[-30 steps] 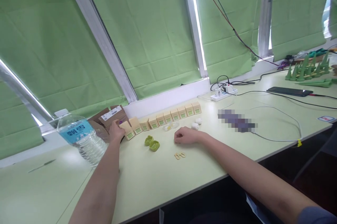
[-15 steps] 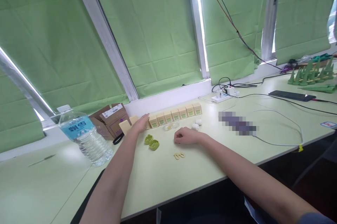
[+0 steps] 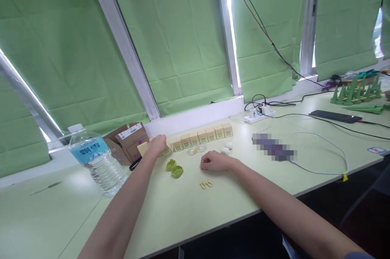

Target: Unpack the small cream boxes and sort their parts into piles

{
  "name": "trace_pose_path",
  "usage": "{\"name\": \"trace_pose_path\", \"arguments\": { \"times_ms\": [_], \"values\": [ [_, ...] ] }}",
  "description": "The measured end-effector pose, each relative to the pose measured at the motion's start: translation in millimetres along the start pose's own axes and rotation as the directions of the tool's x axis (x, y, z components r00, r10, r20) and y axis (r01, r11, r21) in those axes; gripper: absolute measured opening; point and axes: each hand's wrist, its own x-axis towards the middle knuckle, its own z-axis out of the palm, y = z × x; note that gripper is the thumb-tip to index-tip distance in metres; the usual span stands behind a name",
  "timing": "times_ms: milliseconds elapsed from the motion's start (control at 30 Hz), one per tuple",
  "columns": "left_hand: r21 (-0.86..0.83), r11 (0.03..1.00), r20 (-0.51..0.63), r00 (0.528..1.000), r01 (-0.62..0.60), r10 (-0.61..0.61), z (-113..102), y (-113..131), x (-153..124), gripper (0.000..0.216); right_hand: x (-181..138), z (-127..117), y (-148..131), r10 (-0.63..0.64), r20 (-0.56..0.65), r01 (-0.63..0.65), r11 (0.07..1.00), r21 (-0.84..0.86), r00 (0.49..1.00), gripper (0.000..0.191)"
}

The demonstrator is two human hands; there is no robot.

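Observation:
A row of small beige boxes with green labels (image 3: 202, 136) runs along the back of the pale green table (image 3: 189, 206). My left hand (image 3: 157, 145) is closed round one small beige box at the row's left end, beside a brown cardboard carton (image 3: 129, 140). My right hand (image 3: 213, 161) rests on the table as a loose fist, and whether anything is inside it I cannot make out. An open green case (image 3: 174, 168) lies between my hands. A small yellow looped piece (image 3: 206, 185) lies in front of my right hand. Two white pieces (image 3: 227, 148) sit just behind it.
A water bottle (image 3: 94, 159) stands at the left. A white power strip (image 3: 258, 116) with cables, a black phone (image 3: 331, 116), a white cable loop (image 3: 332, 149) and green cone-shaped parts (image 3: 356, 88) lie to the right. Green blinds hang behind.
My left hand went from the left end of the row, opened flat over the boxes, and has now closed on a box. My right hand has stayed put.

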Motion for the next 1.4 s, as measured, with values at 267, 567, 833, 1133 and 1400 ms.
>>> {"name": "trace_pose_path", "arguments": {
  "times_ms": [267,567,833,1133,1400],
  "values": [
    [-0.329,0.938,-0.247,0.969,-0.108,0.025,-62.9,50.7,-54.9,0.056,10.0,-5.6,2.9,0.159,-0.147,-0.089,0.914,0.396,0.976,0.023],
    [-0.91,0.403,-0.134,0.989,-0.098,-0.062,6.9,129.0,-84.3,0.061,8.5,-9.2,1.4,0.248,-0.173,-0.062,0.719,0.692,0.953,0.051],
    [-0.989,-0.145,0.053,0.992,0.036,-0.112,49.1,139.6,-101.2,0.062,11.0,-0.1,8.0,0.282,-0.177,-0.103,0.751,0.652,0.943,0.041],
    [-0.976,-0.215,0.045,0.993,0.021,-0.11,56.4,137.4,-102.3,0.061,15.0,2.3,13.5,0.245,-0.21,-0.069,0.791,0.608,0.946,0.028],
    [-0.967,-0.256,0.034,0.993,0.003,-0.116,50.6,134.5,-107.6,0.06,15.1,1.7,17.9,0.161,-0.248,-0.008,0.852,0.523,0.955,0.037]
  ]
}}
